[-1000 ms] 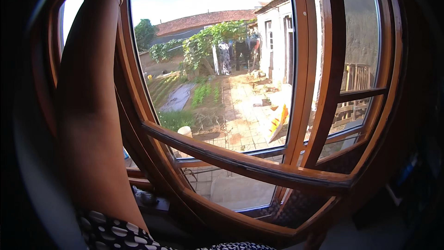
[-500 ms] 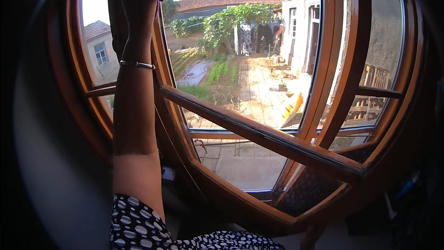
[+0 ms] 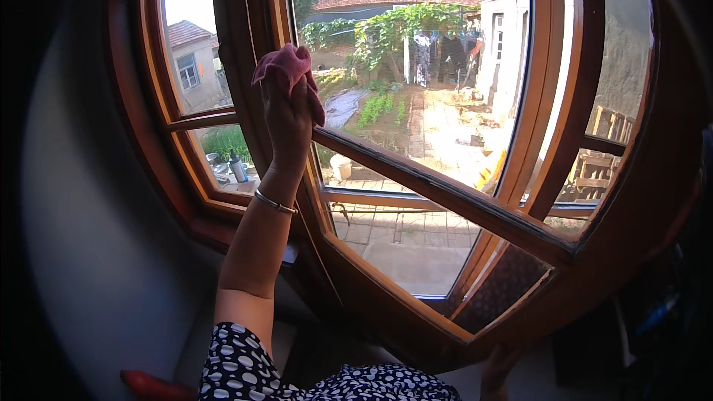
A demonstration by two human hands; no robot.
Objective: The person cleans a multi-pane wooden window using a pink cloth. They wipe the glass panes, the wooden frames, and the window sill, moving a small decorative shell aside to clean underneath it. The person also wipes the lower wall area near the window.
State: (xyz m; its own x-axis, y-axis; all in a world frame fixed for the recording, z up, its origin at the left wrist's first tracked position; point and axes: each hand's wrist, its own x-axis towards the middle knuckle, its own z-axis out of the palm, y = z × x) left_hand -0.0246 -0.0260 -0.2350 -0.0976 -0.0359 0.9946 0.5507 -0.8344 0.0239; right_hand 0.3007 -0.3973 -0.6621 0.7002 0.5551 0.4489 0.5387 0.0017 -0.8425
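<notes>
My left hand [image 3: 290, 122] is raised, its fingers closed round a crumpled pink cloth [image 3: 288, 67]. The cloth is at the wooden upright of the window frame [image 3: 445, 194], just above the left end of the slanting crossbar; whether it presses on wood or glass I cannot tell. A silver bangle [image 3: 275, 203] circles my left wrist. Down at the lower right, dim in shadow, my right hand [image 3: 499, 371] is by the bottom edge of the frame. Its fingers are too dark to make out.
Another wooden window section [image 3: 200, 119] stands to the left, beside a pale wall [image 3: 67, 200]. A red object [image 3: 152, 385] lies at the lower left. Through the glass show a paved yard [image 3: 405, 252], green plants [image 3: 416, 22] and a whitish building [image 3: 494, 52].
My left hand has come down from the top of the picture with the pink cloth, which now shows fully. The view has shifted, so the window sits farther right. My right hand remains low.
</notes>
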